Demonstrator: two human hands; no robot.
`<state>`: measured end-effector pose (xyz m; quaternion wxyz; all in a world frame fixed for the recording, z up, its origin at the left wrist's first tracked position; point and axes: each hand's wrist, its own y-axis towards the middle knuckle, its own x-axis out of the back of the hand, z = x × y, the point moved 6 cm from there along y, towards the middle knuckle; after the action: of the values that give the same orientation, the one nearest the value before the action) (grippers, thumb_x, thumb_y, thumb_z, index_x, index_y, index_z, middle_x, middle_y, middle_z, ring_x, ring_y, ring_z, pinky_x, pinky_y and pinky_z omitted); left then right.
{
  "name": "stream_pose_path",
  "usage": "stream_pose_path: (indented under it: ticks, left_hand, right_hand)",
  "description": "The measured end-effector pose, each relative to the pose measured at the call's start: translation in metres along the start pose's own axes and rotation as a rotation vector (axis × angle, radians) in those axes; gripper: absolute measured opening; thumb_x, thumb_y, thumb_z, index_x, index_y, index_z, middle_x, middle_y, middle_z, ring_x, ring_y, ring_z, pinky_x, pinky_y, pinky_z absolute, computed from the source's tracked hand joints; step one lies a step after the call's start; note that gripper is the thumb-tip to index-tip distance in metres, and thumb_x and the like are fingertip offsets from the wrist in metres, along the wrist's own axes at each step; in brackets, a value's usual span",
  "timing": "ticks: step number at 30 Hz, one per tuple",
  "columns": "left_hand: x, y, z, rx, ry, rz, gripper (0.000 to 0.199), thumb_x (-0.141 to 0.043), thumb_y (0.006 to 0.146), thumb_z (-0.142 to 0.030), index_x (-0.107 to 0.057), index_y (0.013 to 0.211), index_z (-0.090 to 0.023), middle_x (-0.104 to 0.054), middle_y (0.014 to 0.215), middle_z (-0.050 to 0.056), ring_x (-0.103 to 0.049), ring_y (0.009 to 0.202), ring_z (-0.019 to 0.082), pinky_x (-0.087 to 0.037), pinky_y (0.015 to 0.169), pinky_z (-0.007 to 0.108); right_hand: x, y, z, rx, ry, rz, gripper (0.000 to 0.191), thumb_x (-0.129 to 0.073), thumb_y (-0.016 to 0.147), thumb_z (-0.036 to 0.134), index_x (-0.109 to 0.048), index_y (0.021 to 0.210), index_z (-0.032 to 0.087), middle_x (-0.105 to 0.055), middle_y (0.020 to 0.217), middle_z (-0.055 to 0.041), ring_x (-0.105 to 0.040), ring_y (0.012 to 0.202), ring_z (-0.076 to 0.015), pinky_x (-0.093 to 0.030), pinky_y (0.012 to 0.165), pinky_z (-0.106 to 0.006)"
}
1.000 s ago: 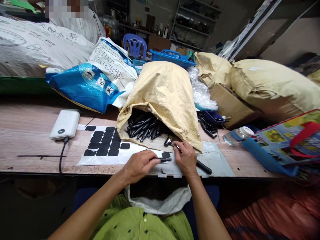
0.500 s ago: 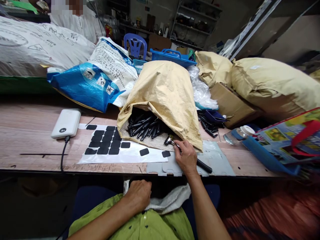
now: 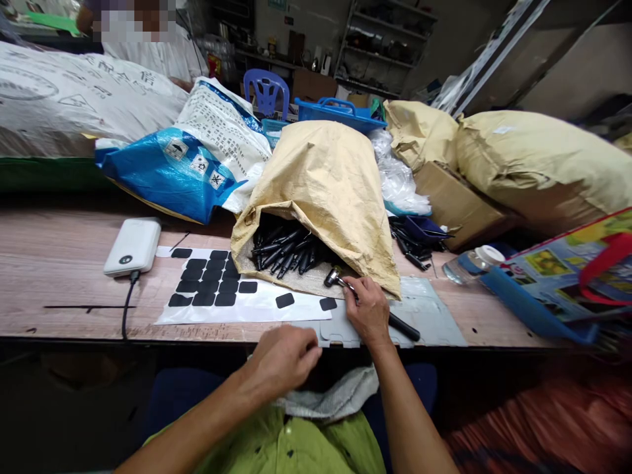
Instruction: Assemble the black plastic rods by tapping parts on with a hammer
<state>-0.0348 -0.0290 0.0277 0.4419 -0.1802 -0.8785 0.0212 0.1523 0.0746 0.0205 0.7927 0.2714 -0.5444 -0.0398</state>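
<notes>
My right hand point(image 3: 368, 309) rests near the table's front edge, its fingers closed around a small hammer point(image 3: 402, 326). The hammer's short head points up and left towards the open sack, and its black handle sticks out to the right below my hand. My left hand point(image 3: 286, 359) is curled closed just in front of the table edge, over my lap; whatever it may hold is hidden. Black pen-like pieces point(image 3: 286, 250) lie piled in the mouth of a tan sack point(image 3: 320, 171). Left of it lies a white sheet point(image 3: 257, 309) with black rounded patches point(image 3: 205, 276).
A white power bank point(image 3: 132, 247) with a black cable sits at left. A grey plate point(image 3: 429, 316) lies under my right hand. On the right stand a clear jar point(image 3: 474, 263) and a colourful bag point(image 3: 557, 270). Blue-white packaging point(image 3: 182, 158) lies behind; another person point(image 3: 153, 52) is beyond.
My left hand has risen from my lap and moved forward and slightly right, towards the table edge. My right hand and the hammer have stayed in place.
</notes>
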Motion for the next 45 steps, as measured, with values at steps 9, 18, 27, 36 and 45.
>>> stream_pose_path:
  ticks: [9,18,27,36,45]
  left_hand:
    - [0.082,0.067,0.054,0.305,0.253,-0.451,0.031,-0.054,0.094,-0.043,-0.066,0.118,-0.028,-0.076,0.099,0.006,-0.071,0.096,0.029,-0.047,0.075,0.034]
    - [0.075,0.076,0.062,0.402,0.269,-0.459,0.036,-0.057,0.092,-0.048,-0.072,0.111,-0.021,-0.076,0.093,0.014,-0.072,0.091,0.034,-0.048,0.079,0.041]
    - [0.076,0.047,0.037,-0.017,0.158,-0.454,0.023,-0.070,0.085,-0.046,-0.076,0.098,-0.027,-0.066,0.071,0.000,-0.062,0.074,0.019,-0.039,0.070,0.030]
    - [0.043,0.057,0.048,-0.186,0.069,-0.391,0.017,-0.073,0.085,-0.034,-0.074,0.096,-0.021,-0.065,0.087,0.004,-0.055,0.093,0.023,-0.040,0.084,0.034]
    - [0.045,0.060,0.057,-0.152,-0.070,-0.358,0.016,-0.076,0.081,-0.032,-0.073,0.095,-0.023,-0.067,0.090,0.002,-0.055,0.094,0.022,-0.040,0.085,0.034]
  right_hand:
    - [-0.001,0.000,-0.003,-0.019,0.007,0.015,0.024,-0.058,0.095,0.027,-0.072,0.114,0.025,-0.064,0.096,-0.0047,-0.057,0.093,-0.0213,-0.043,0.086,-0.033]
    - [0.000,0.001,-0.002,-0.022,0.009,0.024,0.023,-0.057,0.095,0.027,-0.071,0.113,0.024,-0.064,0.096,-0.0049,-0.057,0.093,-0.0216,-0.043,0.086,-0.034]
    - [0.000,0.001,-0.002,-0.023,0.009,0.025,0.024,-0.057,0.095,0.027,-0.072,0.113,0.024,-0.064,0.096,-0.0049,-0.057,0.094,-0.0218,-0.043,0.087,-0.033]
    - [-0.002,0.000,-0.003,-0.013,0.011,0.017,0.024,-0.057,0.095,0.028,-0.071,0.114,0.024,-0.063,0.096,-0.0051,-0.056,0.093,-0.0215,-0.043,0.087,-0.033]
    - [0.011,0.004,0.005,-0.026,0.096,0.005,0.024,-0.051,0.097,0.026,-0.070,0.111,0.023,-0.068,0.100,-0.0064,-0.058,0.096,-0.0231,-0.045,0.091,-0.037]
